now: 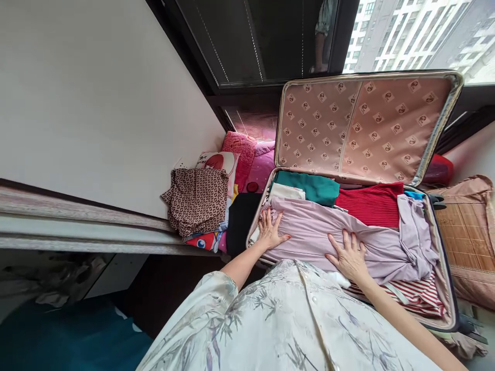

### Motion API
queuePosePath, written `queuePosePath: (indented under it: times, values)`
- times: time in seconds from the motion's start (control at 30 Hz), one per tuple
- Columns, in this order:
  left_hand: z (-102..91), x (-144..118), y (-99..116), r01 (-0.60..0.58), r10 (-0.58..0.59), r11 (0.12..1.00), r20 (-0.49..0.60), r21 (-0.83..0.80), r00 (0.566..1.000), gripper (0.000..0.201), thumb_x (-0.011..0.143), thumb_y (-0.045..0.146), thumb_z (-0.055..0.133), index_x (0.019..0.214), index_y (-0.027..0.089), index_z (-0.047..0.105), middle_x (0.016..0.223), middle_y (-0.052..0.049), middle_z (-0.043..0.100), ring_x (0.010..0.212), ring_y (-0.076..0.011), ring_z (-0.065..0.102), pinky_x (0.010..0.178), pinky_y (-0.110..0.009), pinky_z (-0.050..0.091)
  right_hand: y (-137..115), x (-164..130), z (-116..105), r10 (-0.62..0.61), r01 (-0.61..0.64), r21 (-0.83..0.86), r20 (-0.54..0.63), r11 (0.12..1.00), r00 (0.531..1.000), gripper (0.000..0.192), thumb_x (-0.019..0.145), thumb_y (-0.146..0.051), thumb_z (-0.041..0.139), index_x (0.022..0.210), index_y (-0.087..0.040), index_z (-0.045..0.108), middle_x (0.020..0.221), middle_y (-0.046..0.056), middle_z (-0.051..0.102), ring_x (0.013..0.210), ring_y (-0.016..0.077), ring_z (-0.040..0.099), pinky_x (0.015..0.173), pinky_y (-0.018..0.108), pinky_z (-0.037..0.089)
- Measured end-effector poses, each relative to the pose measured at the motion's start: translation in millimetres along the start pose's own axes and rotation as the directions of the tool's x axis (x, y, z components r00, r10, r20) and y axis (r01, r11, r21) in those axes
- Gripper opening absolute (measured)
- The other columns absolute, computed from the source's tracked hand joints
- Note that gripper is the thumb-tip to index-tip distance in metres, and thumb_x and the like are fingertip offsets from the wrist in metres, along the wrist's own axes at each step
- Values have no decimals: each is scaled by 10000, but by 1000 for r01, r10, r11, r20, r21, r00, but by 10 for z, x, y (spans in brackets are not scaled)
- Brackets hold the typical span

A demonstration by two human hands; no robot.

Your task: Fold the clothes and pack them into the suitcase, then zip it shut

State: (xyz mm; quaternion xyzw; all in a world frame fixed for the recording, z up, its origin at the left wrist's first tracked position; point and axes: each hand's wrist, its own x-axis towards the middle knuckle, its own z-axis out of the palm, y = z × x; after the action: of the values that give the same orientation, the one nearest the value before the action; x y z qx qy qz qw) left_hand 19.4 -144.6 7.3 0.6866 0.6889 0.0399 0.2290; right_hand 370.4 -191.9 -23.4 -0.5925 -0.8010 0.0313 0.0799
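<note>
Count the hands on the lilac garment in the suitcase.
2. The left hand is at the left end of the lilac garment, beside the rim of the suitcase; the right hand lies near the garment's middle. Both show plainly.

The left hand and right hand lie on light purple cloth in an open pink-lined suitcase.
</note>
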Motion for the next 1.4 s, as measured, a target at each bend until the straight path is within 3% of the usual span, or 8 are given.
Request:
queuePosePath:
  times: [0.2, 0.4, 0.5, 0.6, 0.73, 0.93, 1.2, 1.4]
  values:
    - [109, 17, -67, -31, 35, 999, -99, 40, 994, 1030, 787, 670, 739, 1646, 269, 336, 1751, -181, 21, 1587, -479, -62, 1212, -695, 127, 1, 15, 12, -7, 6, -24, -72, 1000, 997, 648, 930, -535, 583, 1553, -386, 482, 1639, 175, 395, 1478, 494, 335, 1093, 720, 313]
    - [-31, -112, -24, -51, 56, 998, -100, 45, 993, 974, 833, 695, 683, 1647, 294, 328, 1754, -174, -10, 1584, -494, -69, 1196, -719, 139, -58, -115, -163, -42, 38, -38, -92, 999, 995, 676, 914, -513, 611, 1565, -422, 453, 1653, 135, 389, 1489, 479, 319, 1096, 700, 312]
    - [-85, -304, -15, -77, 83, 994, -85, 74, 993, 1007, 810, 716, 700, 1650, 317, 312, 1755, -165, -34, 1578, -503, -104, 1188, -748, 93, -78, -346, -288, -183, 182, -14, -38, 983, 982, 581, 919, -504, 634, 1490, -452, 540, 1652, 95, 397, 1514, 436, 286, 1115, 635, 312]
    - [-78, -428, -33, -117, 115, 987, 17, 106, 993, 1093, 736, 659, 805, 1651, 339, 300, 1755, -169, -40, 1576, -517, -90, 1181, -767, 47, -31, -506, -409, -268, 265, 57, 45, 963, 962, 429, 951, -421, 613, 1378, -411, 648, 1563, 89, 507, 1427, 360, 403, 1063, 529, 377]
    - [10, -364, -75, -88, 75, 990, 114, 114, 991, 1263, 668, 638, 863, 1680, 289, 194, 1743, -216, -53, 1575, -521, -90, 1182, -767, 51, 201, -475, -517, -236, 204, 197, 159, 959, 959, 355, 964, -293, 563, 1290, -289, 704, 1367, 128, 632, 1203, 298, 536, 945, 428, 442]
    - [128, -269, -110, -78, 64, 986, 99, 145, 993, 1306, 652, 691, 846, 1686, 256, 177, 1740, -226, -62, 1575, -525, -69, 1197, -746, 64, 356, -491, -612, -216, 139, 332, 207, 933, 954, 262, 946, -312, 609, 1169, -241, 728, 1159, 113, 665, 1065, 263, 570, 909, 366, 455]
    - [116, -295, -86, -60, 33, 971, 117, 233, 993, 1325, 668, 771, 783, 1693, 281, 101, 1742, -214, -62, 1580, -519, -30, 1205, -726, 129, -44, -379, -725, -119, 38, 141, 628, 989, 769, 257, 942, -142, 533, 1118, -200, 711, 1026, 85, 680, 923, 192, 642, 794, 275, 387]
    - [26, -295, -36, -51, 12, 978, 192, 200, 981, 1337, 657, 735, 810, 1690, 321, 70, 1751, -161, -103, 1583, -483, -125, 1228, -700, 88, -46, -488, -671, -81, 42, 93, 466, 995, 881, 229, 945, -172, 513, 1105, -200, 675, 1068, 88, 681, 968, 204, 644, 716, 269, 390]
